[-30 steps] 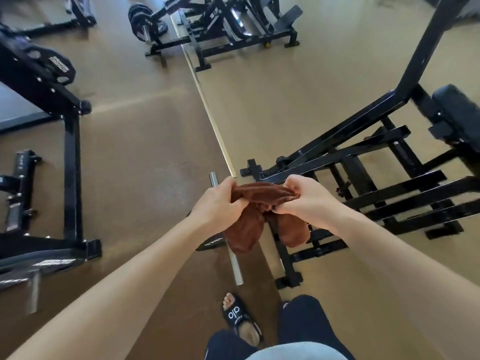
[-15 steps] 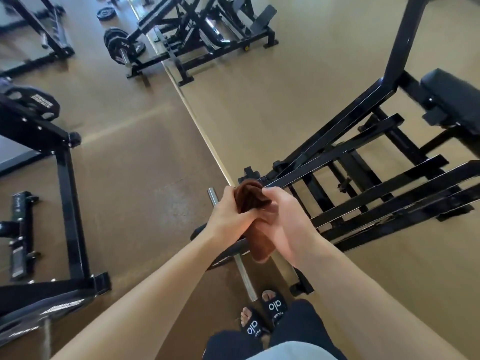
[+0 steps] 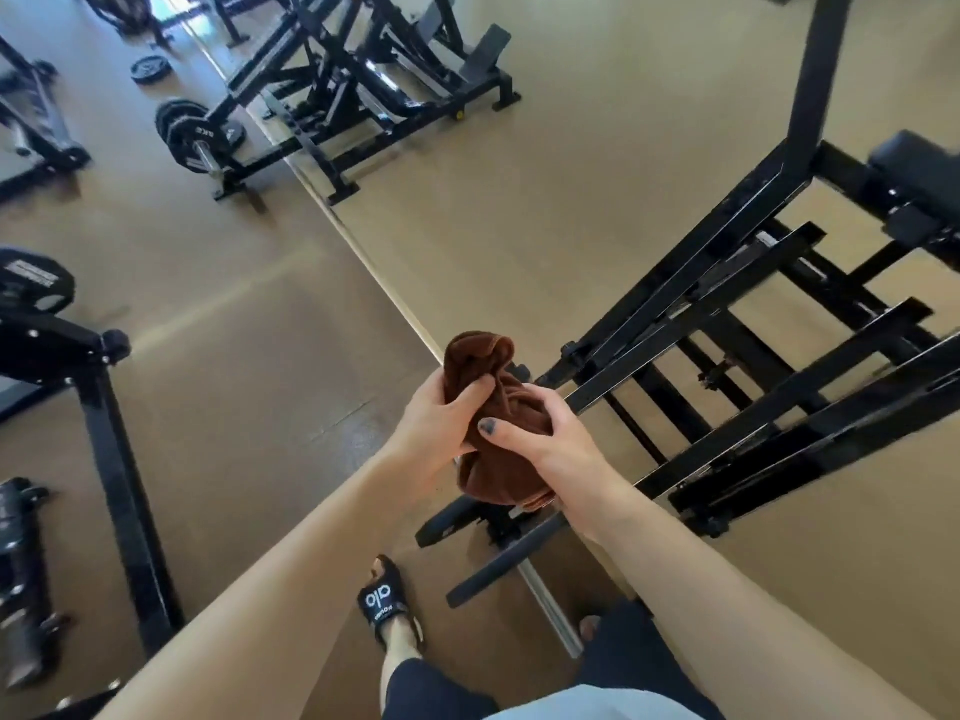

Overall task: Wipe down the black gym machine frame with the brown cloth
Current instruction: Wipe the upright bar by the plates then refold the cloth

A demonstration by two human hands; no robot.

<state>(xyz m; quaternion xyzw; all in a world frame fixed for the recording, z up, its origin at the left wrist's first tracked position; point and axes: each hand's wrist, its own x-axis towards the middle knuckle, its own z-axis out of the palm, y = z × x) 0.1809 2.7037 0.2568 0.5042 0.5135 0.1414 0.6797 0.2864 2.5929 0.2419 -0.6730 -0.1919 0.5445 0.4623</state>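
Head cam: both hands, left hand (image 3: 434, 426) and right hand (image 3: 553, 444), clutch the bunched brown cloth (image 3: 493, 407) just short of the black frame (image 3: 691, 309). Looks like prep; next, press it onto a bar.

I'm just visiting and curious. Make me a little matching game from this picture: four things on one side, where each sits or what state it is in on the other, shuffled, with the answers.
Things:
1. brown cloth
2. black gym machine frame
3. sandal
4. loose weight plate

Places or states:
A. flat on the floor, far upper left
B. on a foot at the bottom of the view
C. bunched up, gripped by the left hand and right hand
D. standing to the right, untouched by either hand

Pairs: 1-C, 2-D, 3-B, 4-A
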